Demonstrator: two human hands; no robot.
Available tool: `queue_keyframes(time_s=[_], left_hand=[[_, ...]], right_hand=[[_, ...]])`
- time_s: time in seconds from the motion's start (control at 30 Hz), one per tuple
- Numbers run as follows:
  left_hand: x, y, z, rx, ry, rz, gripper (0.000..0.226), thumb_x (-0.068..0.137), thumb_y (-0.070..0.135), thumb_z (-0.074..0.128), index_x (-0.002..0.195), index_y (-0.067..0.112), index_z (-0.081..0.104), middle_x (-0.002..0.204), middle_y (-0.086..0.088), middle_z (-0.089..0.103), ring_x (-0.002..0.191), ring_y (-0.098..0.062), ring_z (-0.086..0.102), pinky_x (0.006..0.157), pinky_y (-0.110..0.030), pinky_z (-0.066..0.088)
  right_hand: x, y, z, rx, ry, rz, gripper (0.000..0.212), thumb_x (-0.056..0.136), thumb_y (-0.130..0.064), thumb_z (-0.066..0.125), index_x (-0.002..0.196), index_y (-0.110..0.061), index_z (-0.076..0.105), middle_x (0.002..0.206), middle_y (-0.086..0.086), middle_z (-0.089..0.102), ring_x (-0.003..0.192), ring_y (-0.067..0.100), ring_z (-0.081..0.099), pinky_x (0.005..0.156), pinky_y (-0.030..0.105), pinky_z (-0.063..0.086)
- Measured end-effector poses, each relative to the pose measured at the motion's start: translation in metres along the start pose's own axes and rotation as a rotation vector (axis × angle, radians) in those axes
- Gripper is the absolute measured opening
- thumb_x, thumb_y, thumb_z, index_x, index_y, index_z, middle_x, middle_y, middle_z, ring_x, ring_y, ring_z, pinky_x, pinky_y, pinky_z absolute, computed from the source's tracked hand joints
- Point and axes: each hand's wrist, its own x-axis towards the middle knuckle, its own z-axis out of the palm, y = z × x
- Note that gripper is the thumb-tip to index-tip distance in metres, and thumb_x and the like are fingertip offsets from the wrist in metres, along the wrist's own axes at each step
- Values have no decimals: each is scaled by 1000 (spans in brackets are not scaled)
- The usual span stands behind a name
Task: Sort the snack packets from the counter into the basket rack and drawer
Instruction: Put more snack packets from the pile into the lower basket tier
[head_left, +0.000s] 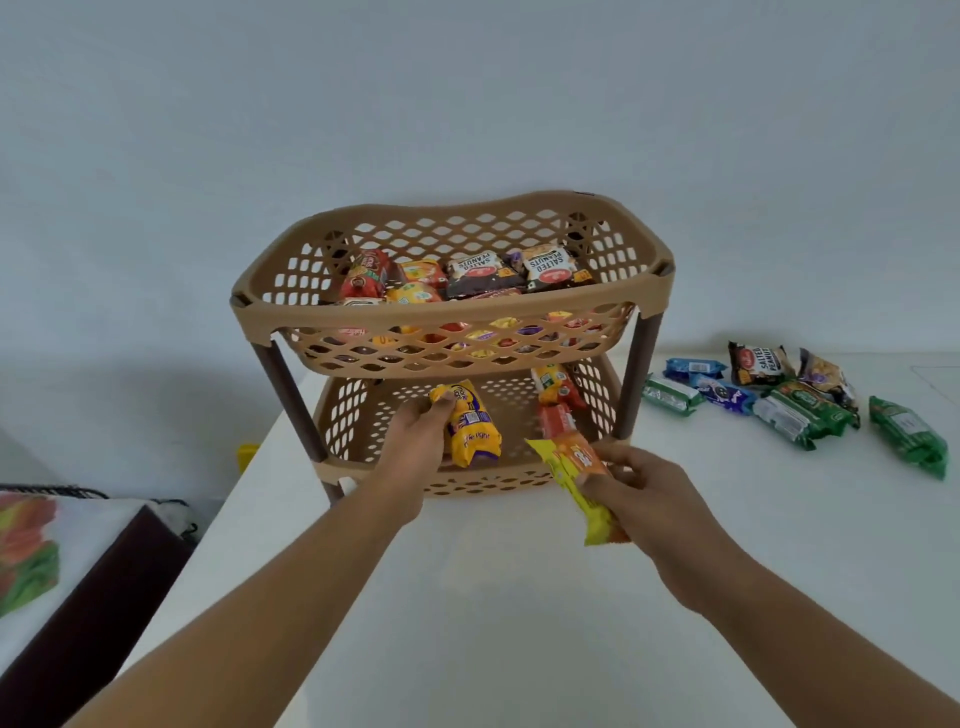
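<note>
Home room: white counter (519, 623), plain wall (467, 104), perhaps a bed (31, 551).

The rack (452, 312) is tan, its walls pierced in a diamond lattice, and stands on dark brown posts (284, 395). The surface (493, 597) is white; the wall (467, 104) is pale grey-blue. The left hand (415, 441) holds a yellow packet (470, 431) with purple print, the right hand (649, 493) a yellow-and-orange packet (571, 460). In the top basket lie red packets (366, 273) and black packets (483, 273) with white lettering. On the right lie green packets (906, 434) and blue packets (693, 368). Left, a cloth (26, 545) shows red, orange and green blotches.
</note>
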Motion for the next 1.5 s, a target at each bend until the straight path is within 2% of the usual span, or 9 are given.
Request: queue_keyframes(time_s=[0.2,0.3,0.43,0.53,0.7,0.9,1.17,1.33,1.5], left_hand=[[27,2,-5,217,4,8,37,97,39,54,125,15,52,108,-9,68,89,-23,71,74,-39,61],[47,0,-8,364,10,1,37,96,40,55,122,15,53,106,-8,67,91,-26,69,81,-46,59],[69,-4,-5,509,-47,-52,24,97,26,52,115,12,59,103,-11,68,91,-29,69,82,-47,59],[84,-6,6,533,-81,-86,23,99,22,49,114,10,61,106,-12,68,93,-28,68,83,-40,58],[97,-15,25,483,-171,-156,20,100,22,47,115,13,59,105,-10,67,90,-25,68,59,-32,58],[107,-30,31,749,-92,-86,35,88,39,61,112,14,62,103,-8,64,95,-29,63,72,-35,50],[97,-26,33,978,-41,45,37,85,38,67,111,12,61,89,-5,64,85,-26,68,63,-31,51],[96,-27,33,861,-125,27,52,90,28,60,140,23,46,133,-9,57,102,-30,66,81,-42,58],[98,-29,32,952,-113,111,49,92,28,55,141,27,47,144,-5,48,123,-28,53,96,-47,49]], right_hand=[[45,-5,23,-311,96,-142,37,75,-31,80,105,-33,58,94,-9,70,82,12,69,67,37,62],[69,-10,35,-569,108,-290,42,75,-39,75,108,-39,48,93,-16,66,83,11,67,68,38,61],[113,-15,50,-831,124,-422,37,83,-38,67,116,-30,50,93,-14,62,83,13,64,68,30,56],[146,-13,61,-987,106,-465,24,86,-33,64,105,-22,55,85,-8,62,81,15,64,68,30,56],[178,0,66,-1101,66,-385,20,82,-28,68,95,-16,58,74,-2,60,68,17,61,61,35,58],[181,13,66,-1180,76,-414,24,86,-37,63,101,-20,57,83,-3,64,73,19,61,58,31,51],[180,15,67,-1255,79,-354,12,87,-18,60,99,-16,61,80,1,60,71,24,58,60,34,51],[180,15,67,-1306,79,-357,9,89,-19,59,95,-15,64,78,2,61,69,22,59,62,36,56],[182,16,68,-1321,73,-353,13,89,-21,60,99,-13,64,80,3,63,71,23,61,64,38,58]])
